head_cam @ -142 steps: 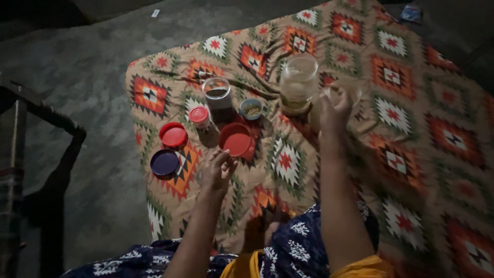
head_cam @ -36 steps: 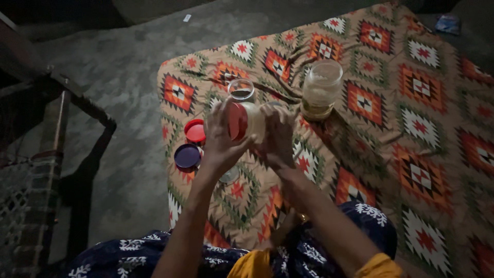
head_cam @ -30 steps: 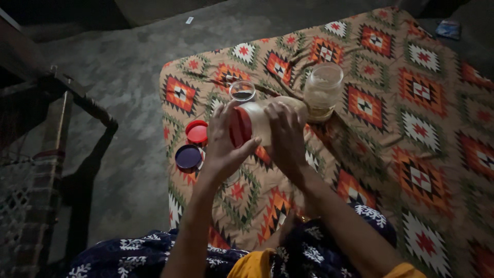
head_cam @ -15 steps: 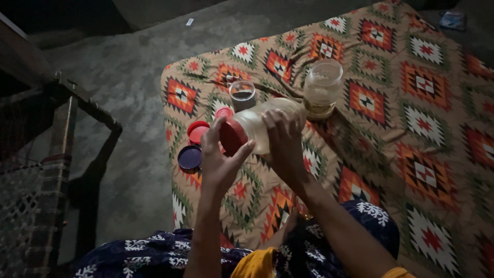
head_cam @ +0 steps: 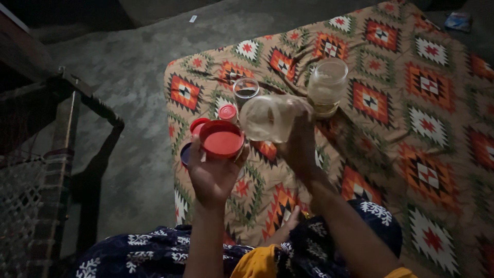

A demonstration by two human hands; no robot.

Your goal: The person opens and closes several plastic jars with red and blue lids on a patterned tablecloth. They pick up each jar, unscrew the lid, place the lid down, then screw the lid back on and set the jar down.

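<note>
- While I am holding the two parts apart, my left hand (head_cam: pixel 213 172) is cupping the red lid (head_cam: pixel 222 139) from below, fingers curled about its rim, flat face turned up toward me.
- My right hand (head_cam: pixel 300 146) is wrapping the clear jar (head_cam: pixel 268 118) round its far end, fingers pressed against the wall; the jar is lying tilted, nearly on its side, above the patterned cloth (head_cam: pixel 411 118), its open mouth turned toward the lid.
- I am judging that the jar's tilt is what needs watching here: its contents look pale and are hard to make out in this dim light, so I am treating the open mouth as a spill risk and favouring a more upright hold.
- I am keeping the lid just beside the mouth, not touching it, so the two are near each other and neither hand is crossing the other.
- Below my hands, standing on the cloth, are a small jar with a red cap (head_cam: pixel 227 113), an open dark-filled jar (head_cam: pixel 246 91) and a taller open glass jar (head_cam: pixel 327 86); I am judging that both hands should be staying high enough to clear these.
- Partly hidden behind the lid in my hand are a second red lid (head_cam: pixel 196 125) and a dark blue lid (head_cam: pixel 184 154).
</note>
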